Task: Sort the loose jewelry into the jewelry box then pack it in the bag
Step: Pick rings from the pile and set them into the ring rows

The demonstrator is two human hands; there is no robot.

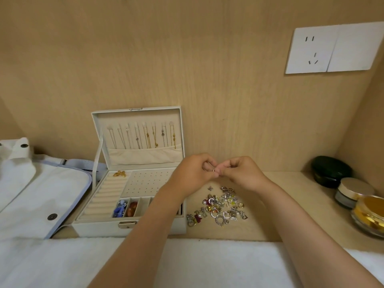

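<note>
Gold shows where the two hands meet: a small ring (213, 170) is pinched between the fingertips of the left hand (193, 173) and the right hand (243, 173). Both hands have their fingers curled in tight around it and are raised above the counter (280, 204), just off the right rear corner of the jewelry box (99, 227). Below the hands, the loose jewelry (220, 206) lies in a tangled heap of silver and gold pieces on the wood, just beside the box's right wall. The box stands open with its lid upright against the back panel, and a row of necklaces (143, 136) hangs inside the lid above a fabric pocket. In the tray, a gold butterfly-shaped piece (119, 173) lies at the far end of the ring rolls. A blue piece (119, 209) and an amber piece (132, 208) fill two neighbouring front compartments. Left of the box lies the white bag (41, 194) with pale blue trim and dark snaps, its edge touching the box. A white cloth (187, 262) covers the near edge under the forearms. Far right stand a dark green case (330, 171), a gold-lidded jar (353, 192) and a glass jar (369, 215) with a golden top. A white wall socket (311, 50) sits high on the back panel.
</note>
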